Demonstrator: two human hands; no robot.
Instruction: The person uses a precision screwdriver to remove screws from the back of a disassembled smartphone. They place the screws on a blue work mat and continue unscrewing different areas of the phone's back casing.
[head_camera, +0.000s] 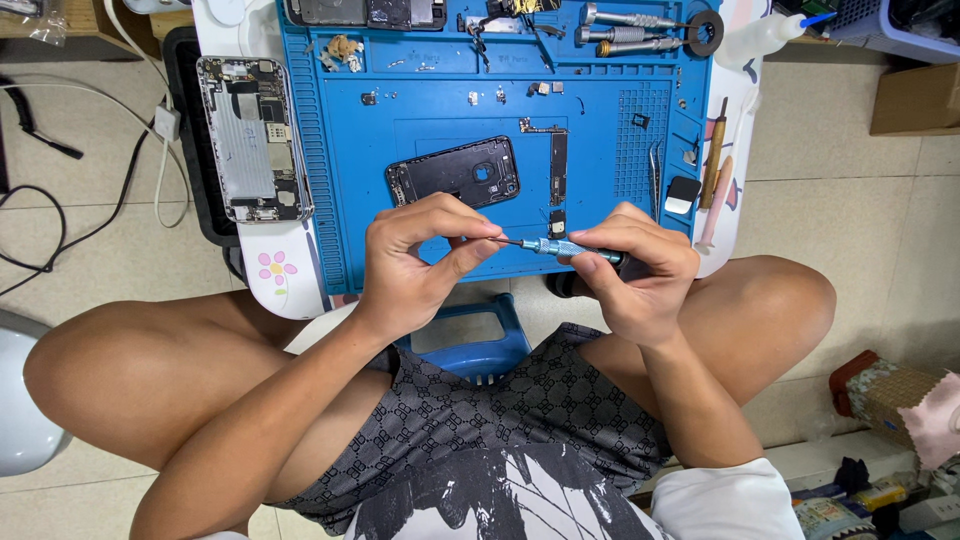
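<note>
The right hand (640, 275) is clamped round the handle of a small teal screwdriver (560, 248); the left hand (415, 262) has its fingertips pinched together at the thin tip, both held just above the near edge of the blue mat (340, 150); whether a screw or bit sits between those fingers I cannot tell, it is too small. To do this well, I would judge, the shaft should stay level and the pinch light, working over the mat so anything dropped lands there. Just beyond the hands lies a black phone back shell (455, 172), with a narrow circuit board (557, 165) beside it; tweezers (655, 175) lie to the right. A second opened phone (252, 138) rests left of the mat on the white table (290, 285). The floor is pale tile; cables trail at the left.
</note>
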